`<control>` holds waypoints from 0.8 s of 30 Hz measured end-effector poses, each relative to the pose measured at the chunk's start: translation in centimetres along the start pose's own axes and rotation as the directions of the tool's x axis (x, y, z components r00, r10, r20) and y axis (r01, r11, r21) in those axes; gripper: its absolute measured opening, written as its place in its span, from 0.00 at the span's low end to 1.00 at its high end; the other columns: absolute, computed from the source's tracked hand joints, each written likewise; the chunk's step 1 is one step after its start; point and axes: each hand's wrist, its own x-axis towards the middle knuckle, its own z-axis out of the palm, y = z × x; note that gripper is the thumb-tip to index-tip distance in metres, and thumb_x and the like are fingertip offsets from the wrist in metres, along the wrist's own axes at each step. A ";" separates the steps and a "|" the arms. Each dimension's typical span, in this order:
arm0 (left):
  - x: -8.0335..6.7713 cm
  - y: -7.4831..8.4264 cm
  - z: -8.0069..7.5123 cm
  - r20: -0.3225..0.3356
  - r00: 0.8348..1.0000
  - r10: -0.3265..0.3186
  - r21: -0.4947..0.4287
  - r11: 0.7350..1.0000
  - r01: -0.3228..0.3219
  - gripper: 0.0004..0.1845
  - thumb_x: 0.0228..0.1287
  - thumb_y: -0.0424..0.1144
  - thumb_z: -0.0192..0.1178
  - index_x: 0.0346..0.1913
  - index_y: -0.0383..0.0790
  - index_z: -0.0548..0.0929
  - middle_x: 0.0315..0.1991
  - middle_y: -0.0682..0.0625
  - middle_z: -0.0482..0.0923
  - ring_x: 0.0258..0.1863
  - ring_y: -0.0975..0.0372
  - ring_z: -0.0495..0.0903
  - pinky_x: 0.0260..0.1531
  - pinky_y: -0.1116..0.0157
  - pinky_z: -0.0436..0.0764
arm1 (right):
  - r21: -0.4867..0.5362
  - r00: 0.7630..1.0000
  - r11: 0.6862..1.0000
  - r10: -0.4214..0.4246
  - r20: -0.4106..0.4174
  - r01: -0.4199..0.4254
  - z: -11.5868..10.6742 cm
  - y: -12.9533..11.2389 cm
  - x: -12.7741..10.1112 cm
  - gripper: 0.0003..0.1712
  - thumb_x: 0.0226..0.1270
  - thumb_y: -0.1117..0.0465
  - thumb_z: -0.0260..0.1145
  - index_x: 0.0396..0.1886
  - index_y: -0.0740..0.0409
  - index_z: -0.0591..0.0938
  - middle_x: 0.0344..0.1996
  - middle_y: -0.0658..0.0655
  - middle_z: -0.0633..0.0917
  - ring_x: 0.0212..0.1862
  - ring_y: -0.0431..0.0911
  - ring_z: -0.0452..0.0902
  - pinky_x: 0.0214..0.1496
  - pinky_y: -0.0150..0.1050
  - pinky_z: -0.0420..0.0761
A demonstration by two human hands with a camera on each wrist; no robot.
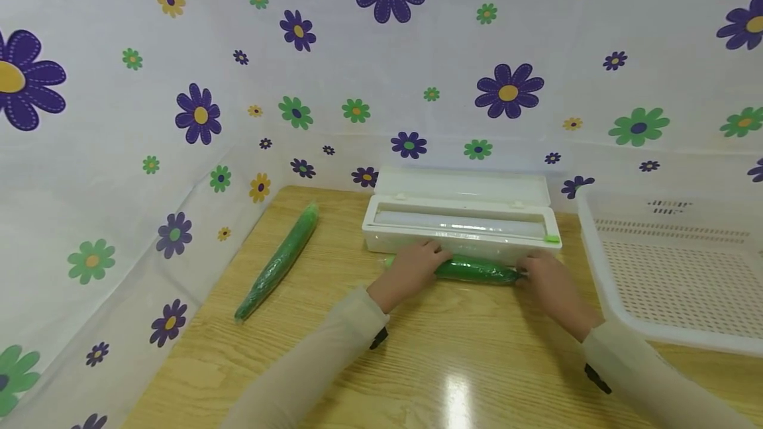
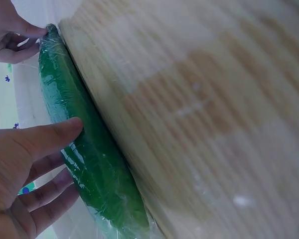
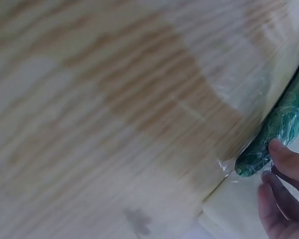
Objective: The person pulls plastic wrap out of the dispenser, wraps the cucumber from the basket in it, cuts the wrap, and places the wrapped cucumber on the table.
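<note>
A green cucumber [image 1: 477,270] in clear plastic film lies crosswise on the table, right in front of the white cling film box. Around its left part, my left hand [image 1: 412,271] holds it, thumb [image 2: 60,132] on the near side and fingers curled behind. My right hand [image 1: 551,286] pinches the cucumber's dark right end, its thumb [image 3: 289,159] over the wrapped tip. Wrinkled film shows along the cucumber in both wrist views. The lid of the cling film box [image 1: 459,241] stands raised, with a roll of film [image 1: 459,222] inside.
Another film-covered cucumber [image 1: 280,260] lies slanted on the wooden table [image 1: 441,343] at the left. A white perforated basket [image 1: 616,296] stands at the right. Behind and to the left hangs a white flowered sheet [image 1: 334,58].
</note>
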 end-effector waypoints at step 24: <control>-0.1 0.1 0.2 -0.038 0.999 0.010 -0.006 1.000 -0.011 0.20 0.59 0.39 0.65 0.55 0.51 0.78 0.48 0.53 0.79 0.51 0.61 0.77 0.47 0.67 0.80 | 0.004 1.000 1.000 -0.024 -0.005 0.024 -0.8 -0.1 -1.1 0.16 0.56 0.81 0.55 0.42 0.66 0.78 0.40 0.67 0.83 0.45 0.61 0.79 0.47 0.55 0.79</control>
